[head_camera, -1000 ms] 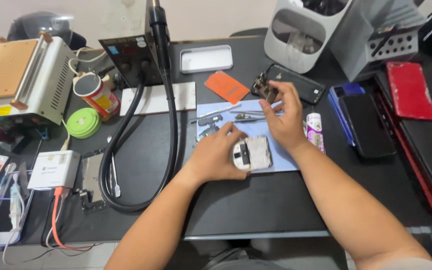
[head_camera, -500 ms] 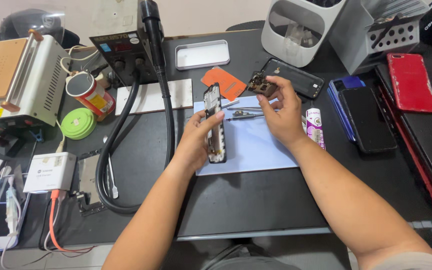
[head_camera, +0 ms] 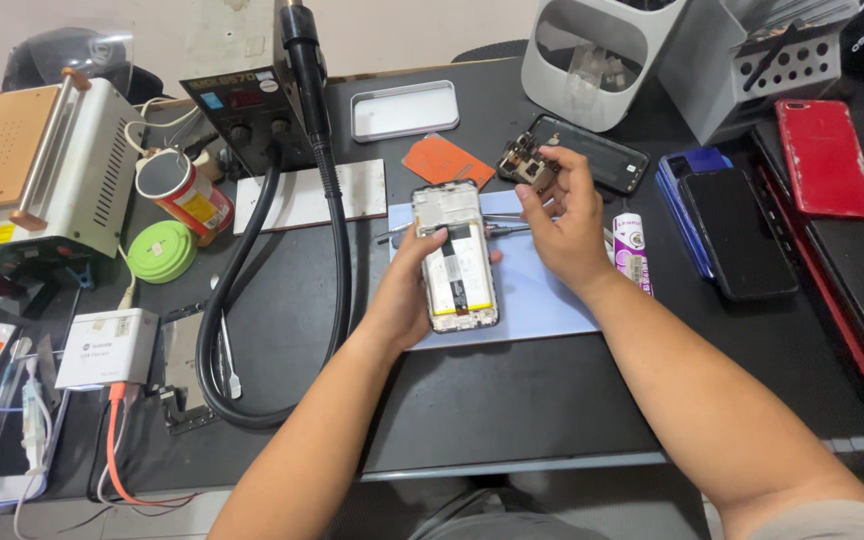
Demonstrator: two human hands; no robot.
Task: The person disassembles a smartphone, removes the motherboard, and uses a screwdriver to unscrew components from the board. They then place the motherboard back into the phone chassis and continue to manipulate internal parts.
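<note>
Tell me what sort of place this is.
Most likely a phone repair bench: the left hand holds an opened phone, a hot-air rework station stands behind, and several phones lie at the right.

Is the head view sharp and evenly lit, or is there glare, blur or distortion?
Head view: even, soft light; opened phone in the left hand is sharp; right hand slightly soft; mild sheen on the black table; wide-angle bending at the edges.

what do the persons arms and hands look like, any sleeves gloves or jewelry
Both arms are bare from the frame's bottom edge to the fingers. The left hand and right hand wear no gloves; no ring, watch or bracelet shows. A sliver of light fabric at the lower right may be a short sleeve edge.
</note>
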